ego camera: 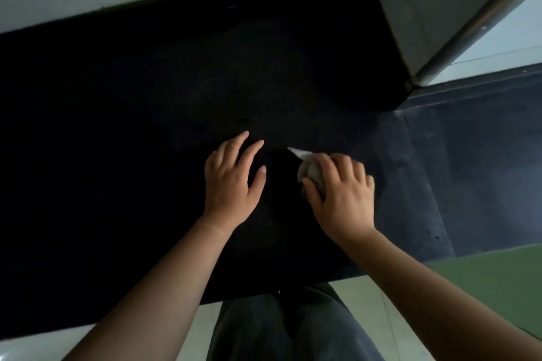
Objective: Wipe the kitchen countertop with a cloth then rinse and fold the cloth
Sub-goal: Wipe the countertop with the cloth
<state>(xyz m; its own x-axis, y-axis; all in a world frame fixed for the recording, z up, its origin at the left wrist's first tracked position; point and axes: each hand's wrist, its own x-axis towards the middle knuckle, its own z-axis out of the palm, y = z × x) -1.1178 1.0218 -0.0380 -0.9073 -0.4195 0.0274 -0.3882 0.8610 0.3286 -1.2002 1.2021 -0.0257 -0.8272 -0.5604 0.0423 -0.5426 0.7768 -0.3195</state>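
A black kitchen countertop (pixel 132 126) fills most of the head view. My right hand (pixel 341 193) presses down on a bunched pale grey cloth (pixel 311 171) at the middle of the counter; a white corner of the cloth pokes out beyond my fingers toward the far left. Most of the cloth is hidden under that hand. My left hand (pixel 231 179) rests flat on the counter just left of the cloth, fingers spread and holding nothing.
A grey wall corner with a metal edge strip (pixel 469 29) juts in at the upper right. Right of it the counter (pixel 475 155) looks lighter. The counter's front edge runs just below my forearms, with pale floor (pixel 366 302) and my dark trousers (pixel 287 328) beneath.
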